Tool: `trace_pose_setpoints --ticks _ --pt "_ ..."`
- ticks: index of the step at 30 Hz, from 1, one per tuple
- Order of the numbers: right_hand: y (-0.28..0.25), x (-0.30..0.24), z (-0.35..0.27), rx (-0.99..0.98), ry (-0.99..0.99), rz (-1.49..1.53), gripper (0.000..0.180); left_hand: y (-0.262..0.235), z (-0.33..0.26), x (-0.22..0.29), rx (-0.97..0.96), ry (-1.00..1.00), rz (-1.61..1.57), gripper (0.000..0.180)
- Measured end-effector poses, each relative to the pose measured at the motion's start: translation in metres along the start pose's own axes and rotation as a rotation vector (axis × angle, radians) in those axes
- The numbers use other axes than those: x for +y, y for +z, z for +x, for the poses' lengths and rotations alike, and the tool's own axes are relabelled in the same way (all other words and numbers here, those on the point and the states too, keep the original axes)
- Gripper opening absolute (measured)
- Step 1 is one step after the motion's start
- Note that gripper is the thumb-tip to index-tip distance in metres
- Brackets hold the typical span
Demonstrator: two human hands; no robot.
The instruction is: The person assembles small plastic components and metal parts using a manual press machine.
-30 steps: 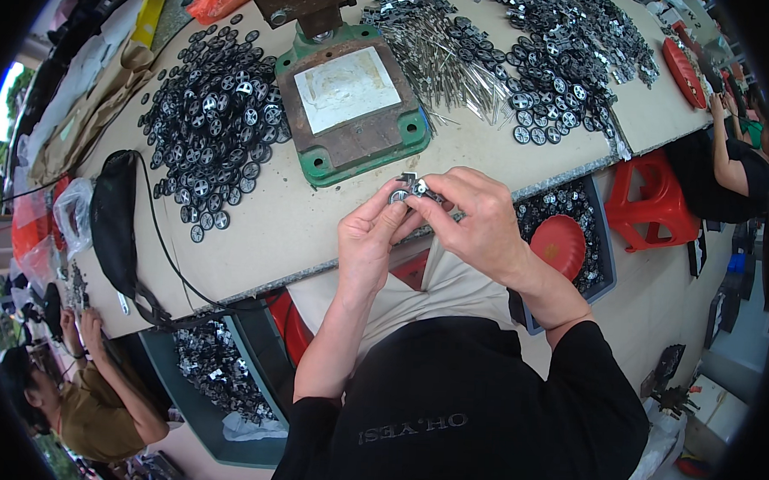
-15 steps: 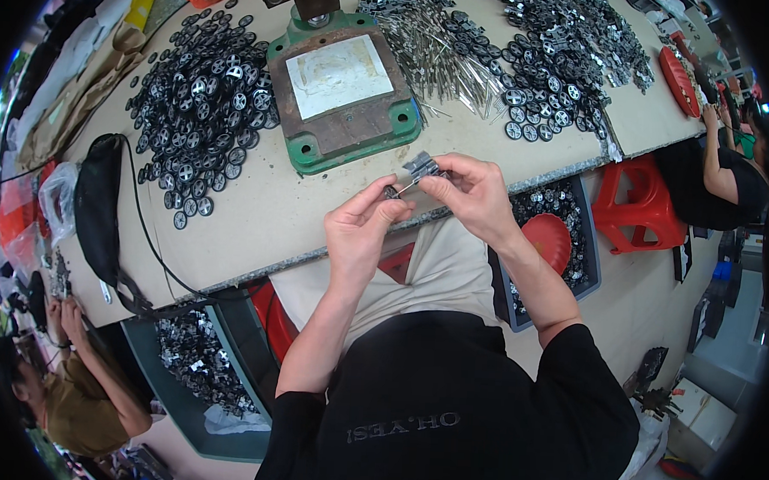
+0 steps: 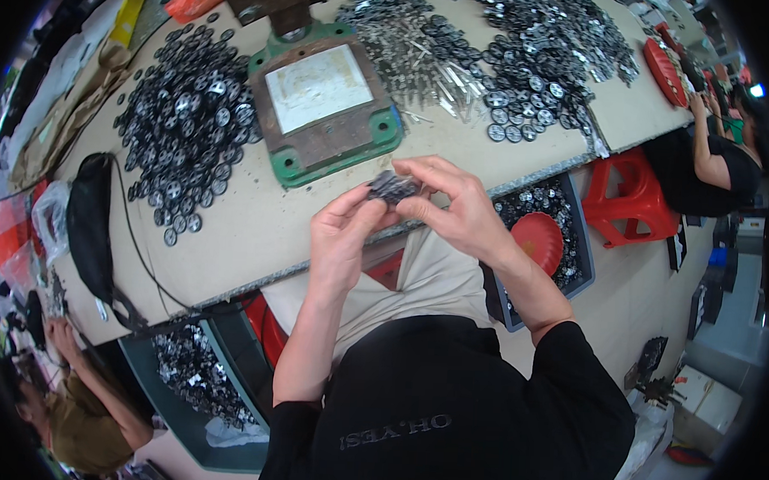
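Note:
In front of the press, my left hand (image 3: 340, 238) pinches one side of a small dark grey plastic part (image 3: 393, 187), blurred by motion. My right hand (image 3: 454, 207) has thumb and fingers curved at its other side. Whether the thin metal axle and the small wheel are still at the part is hidden by blur and fingers. The green-based hand press (image 3: 324, 147) stands just beyond, a white plate (image 3: 318, 87) on its bed. Left of it lies a heap of black wheels with silver spokes (image 3: 184, 120). Thin metal axles (image 3: 434, 79) lie loose to its right.
More wheels (image 3: 528, 105) and dark plastic parts (image 3: 565, 33) are heaped at the far right. Below the table edge are a grey bin (image 3: 584, 283) with a red dish (image 3: 539, 244) and a green bin (image 3: 212, 455). A red stool (image 3: 631, 199) and co-workers sit at both sides.
The part has turned between my hands and shifted slightly left, and my hands have come closer together. The axle and wheel seen before no longer show. The whole view has shifted a little.

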State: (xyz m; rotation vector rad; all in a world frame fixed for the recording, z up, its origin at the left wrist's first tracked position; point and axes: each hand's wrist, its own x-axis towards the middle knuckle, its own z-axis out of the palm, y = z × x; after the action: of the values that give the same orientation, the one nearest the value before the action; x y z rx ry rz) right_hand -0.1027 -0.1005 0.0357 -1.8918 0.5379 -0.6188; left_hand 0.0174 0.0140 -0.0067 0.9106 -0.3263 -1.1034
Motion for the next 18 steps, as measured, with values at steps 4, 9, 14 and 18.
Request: trace_pose_setpoints --ticks 4,9,14,18 --pt "-0.056 0.026 0.016 0.263 -0.002 -0.463 0.020 -0.005 -0.003 0.005 -0.061 -0.062 -0.094 0.025" --pt "-0.090 0.050 0.015 0.314 0.176 -0.860 0.018 -0.002 -0.002 0.003 -0.143 -0.149 -0.173 0.023" --pt "-0.088 0.046 0.020 0.199 0.148 -0.788 0.023 -0.004 0.000 -0.001 -0.167 -0.132 -0.227 0.024" --pt "-0.085 0.055 0.020 0.136 0.092 -0.716 0.025 0.000 0.000 0.000 -0.152 -0.134 -0.181 0.024"
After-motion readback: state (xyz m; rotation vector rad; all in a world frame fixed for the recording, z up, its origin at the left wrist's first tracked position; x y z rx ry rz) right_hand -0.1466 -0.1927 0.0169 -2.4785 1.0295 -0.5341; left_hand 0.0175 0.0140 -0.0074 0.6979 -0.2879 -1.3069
